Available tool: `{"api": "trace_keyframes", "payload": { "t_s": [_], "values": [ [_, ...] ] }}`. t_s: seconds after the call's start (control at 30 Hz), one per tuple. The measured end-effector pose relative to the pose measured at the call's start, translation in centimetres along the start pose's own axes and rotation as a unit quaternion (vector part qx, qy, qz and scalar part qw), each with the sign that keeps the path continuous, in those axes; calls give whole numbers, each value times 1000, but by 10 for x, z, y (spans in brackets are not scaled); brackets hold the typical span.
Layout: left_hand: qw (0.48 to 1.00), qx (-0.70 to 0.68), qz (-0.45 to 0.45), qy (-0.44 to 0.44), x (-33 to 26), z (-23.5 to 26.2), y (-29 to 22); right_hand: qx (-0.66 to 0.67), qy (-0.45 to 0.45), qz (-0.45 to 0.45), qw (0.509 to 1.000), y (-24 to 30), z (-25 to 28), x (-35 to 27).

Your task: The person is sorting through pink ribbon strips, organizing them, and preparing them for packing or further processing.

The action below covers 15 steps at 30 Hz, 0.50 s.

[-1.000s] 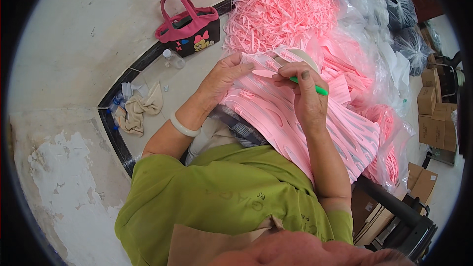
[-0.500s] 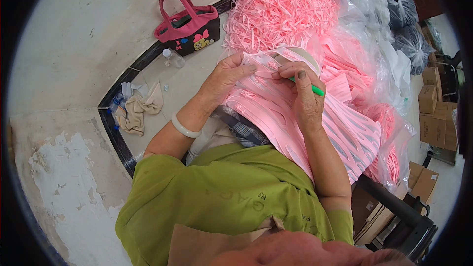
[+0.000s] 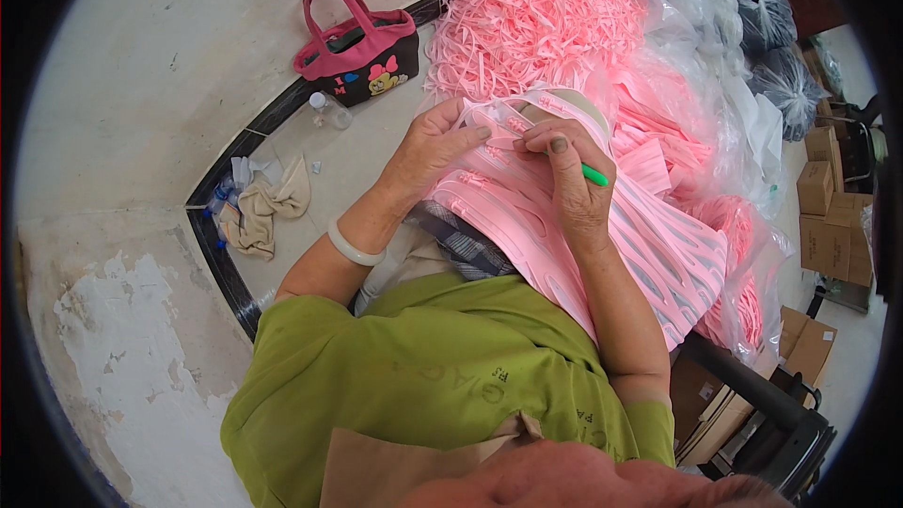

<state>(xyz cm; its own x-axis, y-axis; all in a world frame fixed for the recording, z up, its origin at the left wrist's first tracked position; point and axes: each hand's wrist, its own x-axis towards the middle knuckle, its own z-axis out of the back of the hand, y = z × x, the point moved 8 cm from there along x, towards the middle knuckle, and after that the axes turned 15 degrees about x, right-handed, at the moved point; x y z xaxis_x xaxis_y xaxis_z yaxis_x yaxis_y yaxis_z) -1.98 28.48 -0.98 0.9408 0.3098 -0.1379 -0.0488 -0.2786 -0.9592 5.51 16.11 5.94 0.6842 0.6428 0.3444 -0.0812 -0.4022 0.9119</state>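
Observation:
Across my lap lies a pink sheet (image 3: 658, 263) with long slots and raised shapes, its strips joined in rows. My left hand (image 3: 428, 155) is closed on the sheet's far left edge, thumb pressed against the fingers. A few centimetres to its right, my right hand (image 3: 578, 193) grips a slim tool with a green handle (image 3: 594, 175). Only the handle's rear end sticks out past the thumb; the working tip is hidden behind my fingers, which are over the sheet. A dark checked cloth (image 3: 470, 245) shows beneath the sheet's left side.
A heap of pink strips (image 3: 536, 23) rises ahead, beside clear plastic bags (image 3: 696, 38) and more pink sheets (image 3: 654, 122). Left stand a black-and-pink handbag (image 3: 362, 52), a clear bottle (image 3: 330, 111) and a beige cloth (image 3: 268, 207). Cardboard boxes (image 3: 837, 245) are stacked at right.
My right hand has shifted slightly left and turned, so less of the green handle shows. My left hand has stayed nearly still on the sheet's edge.

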Motion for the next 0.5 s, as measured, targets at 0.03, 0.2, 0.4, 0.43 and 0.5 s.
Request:
{"api": "trace_keyframes", "payload": {
  "t_s": [0.03,0.2,0.4,0.43,0.5],
  "values": [
    [999,27,-15,-6,0,2,-1,-22,5,3,1000,0,-1,0],
    [999,26,-36,27,-7,-8,-12,-80,40,40,995,8,-10,7],
    [986,-96,39,134,-13,-24,-4,7,-31,-53,998,0,5,23],
    [974,-111,51,188,-17,-29,1,28,-62,-108,992,-4,10,24],
    [955,-143,45,256,-19,-31,11,-13,-50,-77,996,-5,19,32]
  ]
}}
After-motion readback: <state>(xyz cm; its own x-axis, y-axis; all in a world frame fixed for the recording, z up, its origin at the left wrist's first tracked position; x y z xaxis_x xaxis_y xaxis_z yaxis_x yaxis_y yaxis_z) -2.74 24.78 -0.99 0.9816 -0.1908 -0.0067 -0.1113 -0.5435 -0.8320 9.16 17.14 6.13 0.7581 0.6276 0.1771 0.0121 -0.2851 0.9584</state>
